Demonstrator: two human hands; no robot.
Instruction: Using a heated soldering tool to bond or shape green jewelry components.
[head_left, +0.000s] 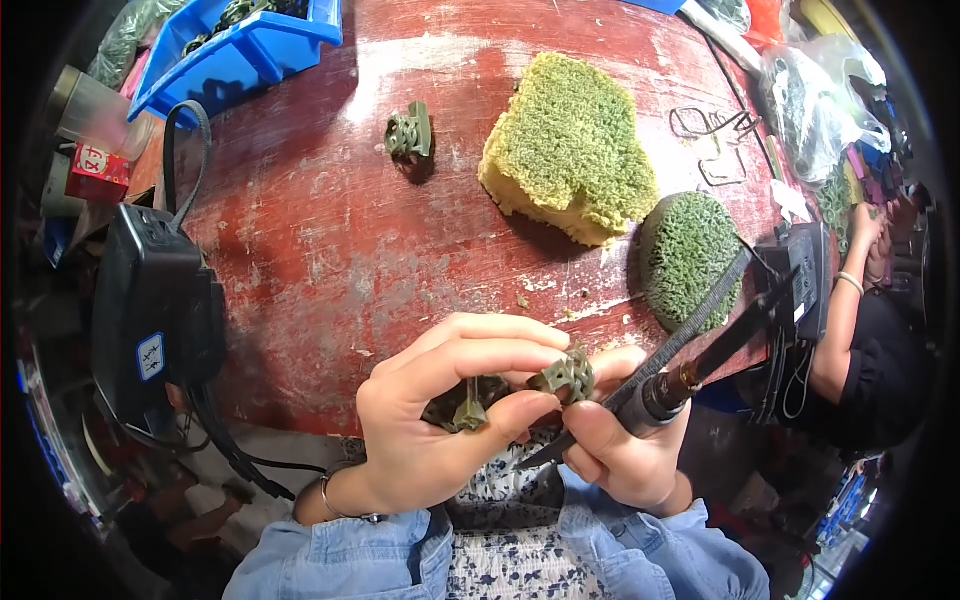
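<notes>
Two tools [662, 397] lie gripped in right hand [635, 463], at least two green pieces [468, 410] in left hand [408, 435].

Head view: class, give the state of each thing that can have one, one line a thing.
Left hand: curled around green pieces.
Right hand: closed on flat file-like tool and black-handled tool.
Red table: paint worn.
Loose green piece: on table, unheld.
Blue bin: open-topped, holding pieces.
Yellow-green block: ragged-edged, on table.
Rounded green block: lying on table.
Clear bag: crumpled.
Black box: cable attached; power unclear.
</notes>
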